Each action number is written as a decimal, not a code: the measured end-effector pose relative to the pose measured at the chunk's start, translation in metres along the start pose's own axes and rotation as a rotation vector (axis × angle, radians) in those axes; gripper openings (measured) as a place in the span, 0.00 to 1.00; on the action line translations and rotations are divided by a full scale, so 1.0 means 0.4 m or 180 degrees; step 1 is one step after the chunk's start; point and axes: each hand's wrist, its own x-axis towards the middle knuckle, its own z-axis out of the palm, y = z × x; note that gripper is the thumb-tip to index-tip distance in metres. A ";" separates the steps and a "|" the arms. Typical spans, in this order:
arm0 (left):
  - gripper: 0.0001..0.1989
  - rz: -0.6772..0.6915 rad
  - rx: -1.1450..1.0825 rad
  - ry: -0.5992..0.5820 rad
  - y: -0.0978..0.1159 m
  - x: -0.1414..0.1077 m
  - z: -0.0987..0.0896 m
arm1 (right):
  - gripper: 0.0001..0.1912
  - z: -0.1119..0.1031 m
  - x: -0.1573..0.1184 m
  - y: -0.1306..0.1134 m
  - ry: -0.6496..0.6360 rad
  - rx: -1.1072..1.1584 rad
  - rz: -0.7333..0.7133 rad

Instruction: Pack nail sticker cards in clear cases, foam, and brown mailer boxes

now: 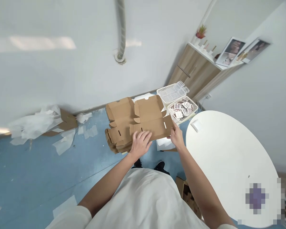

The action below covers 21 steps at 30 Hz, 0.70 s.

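A flat, unfolded brown cardboard box (pixel 149 111) with slots and side flaps is held out in front of me. My right hand (pixel 176 136) grips its near right corner, thumb on top. Across its near edge lies my left hand (pixel 141 143), fingers spread over the card; whether the thumb goes beneath it I cannot tell. Just left of it, partly covered, is a stack of similar flat cardboard boxes (pixel 120 116).
A white basket of small printed packets (pixel 183 109) and another of clear plastic pieces (pixel 173 91) stand beyond. The round white table (pixel 228 159) is at my right, near a wooden cabinet (pixel 197 70). Crumpled white wrapping (pixel 38 122) lies along the wall.
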 end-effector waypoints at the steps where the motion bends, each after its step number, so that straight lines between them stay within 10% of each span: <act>1: 0.26 -0.0083 -0.0047 0.0096 0.009 0.011 0.000 | 0.29 -0.018 -0.004 0.014 0.0108 0.0077 -0.0036; 8: 0.49 -0.1173 -0.1325 0.0665 0.076 0.118 0.055 | 0.26 -0.214 -0.074 0.150 0.1151 0.0120 -0.0234; 13: 0.35 -0.1568 -0.2903 -0.0370 0.179 0.196 0.198 | 0.25 -0.358 -0.175 0.280 0.1898 0.0239 0.0096; 21: 0.14 -0.0574 -0.2637 -0.1368 0.443 0.265 0.407 | 0.24 -0.527 -0.318 0.483 0.2607 0.0267 0.1048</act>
